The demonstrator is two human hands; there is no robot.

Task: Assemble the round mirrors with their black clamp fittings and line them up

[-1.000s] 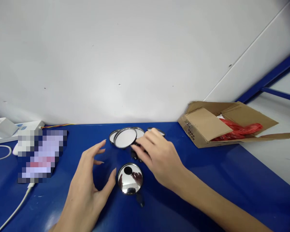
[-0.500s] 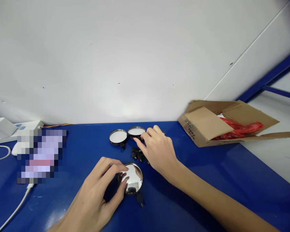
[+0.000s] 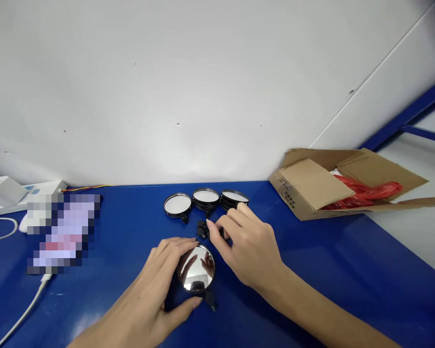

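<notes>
A round mirror (image 3: 196, 270) with a dark rim and a small black arm lies face up on the table. My left hand (image 3: 159, 285) curves around its left side, fingers along the upper rim and thumb by the lower rim. My right hand (image 3: 248, 241) is beyond it to the right, its fingers bent down onto a cluster of small black parts (image 3: 202, 229). The thumb and index finger close on one of these; the fingers hide most of it. Behind stand round mirrors in a row: left (image 3: 177, 205), middle (image 3: 206, 195) and right (image 3: 235, 196); some appear stacked.
On the right, an open cardboard box (image 3: 311, 186) holds red plastic (image 3: 369, 193). To the left lie a blurred phone (image 3: 67, 232) with a white cable (image 3: 29, 304) and a white power strip (image 3: 43, 189). A white wall (image 3: 177, 87) rises behind the blue table (image 3: 130, 212).
My right hand has drawn back from the rear mirrors to the black parts, uncovering the right-hand mirrors. My left hand has moved from over the front mirror's face to around its rim.
</notes>
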